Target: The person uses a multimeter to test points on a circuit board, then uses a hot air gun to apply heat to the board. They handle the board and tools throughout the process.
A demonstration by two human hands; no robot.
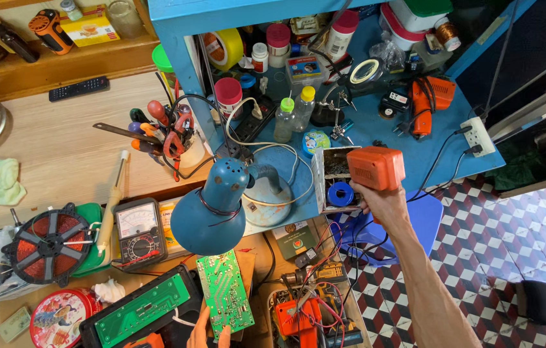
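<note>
- My right hand (386,205) has its grip closed around an orange power tool (376,167), arm stretched out over the far edge of the blue tabletop (408,148).
- That orange tool sits just beside an open metal box (334,179) that holds a blue spool (340,193).
- My left hand (207,332) shows only at the bottom edge; its fingers pinch the lower end of a green circuit board (224,293), which is tilted upward toward me.
- I cannot see the whole left hand, so I would only say the board seems held between thumb and fingers.
- A blue desk lamp (211,206) hangs its shade just above the board, between the two hands.
- Left of the lamp lies an analogue multimeter (138,232), and further left a red coil disc (50,243).
- A second green board (142,310) rests in a black frame near my left hand.
- A cup of screwdrivers (160,132) stands on the wooden tabletop (60,148).
- Another orange drill (424,103) lies further back on the blue tabletop, well apart from my right hand.
</note>
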